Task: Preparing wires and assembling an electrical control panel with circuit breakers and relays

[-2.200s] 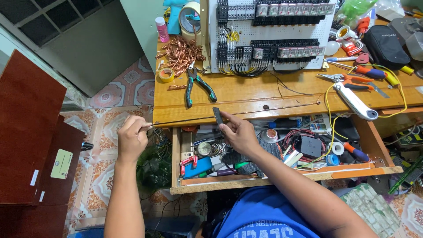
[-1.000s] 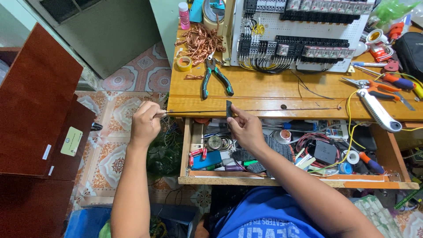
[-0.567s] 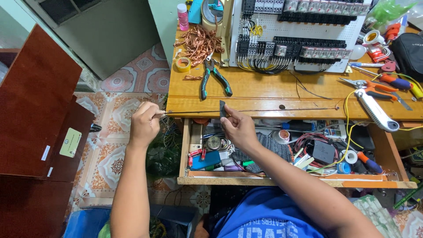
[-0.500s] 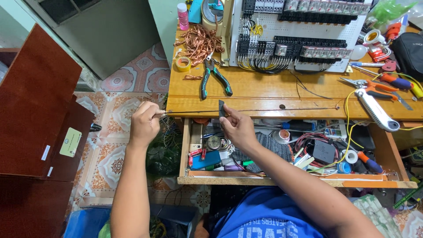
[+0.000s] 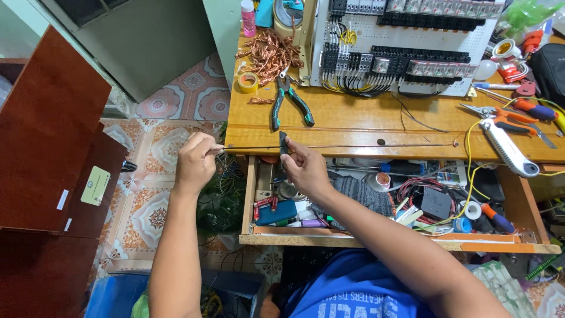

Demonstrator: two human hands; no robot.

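Fingers of the left hand (image 5: 196, 162) pinch the end of a thin wire (image 5: 365, 145) that runs taut along the front edge of the wooden bench (image 5: 365, 121). Those of the right hand (image 5: 303, 168) are closed on a small dark tool (image 5: 283, 143) set against the wire, just right of the left hand. Green-handled pliers (image 5: 289, 103) lie just behind, near a heap of copper scraps (image 5: 269, 54). Below the hands an open drawer (image 5: 388, 240) holds assorted tools.

Right hand (image 5: 303, 168) with small dark tool (image 5: 283, 143) has slid along the wire (image 5: 365, 145) toward 9 o'clock, nearer left hand (image 5: 196, 162).
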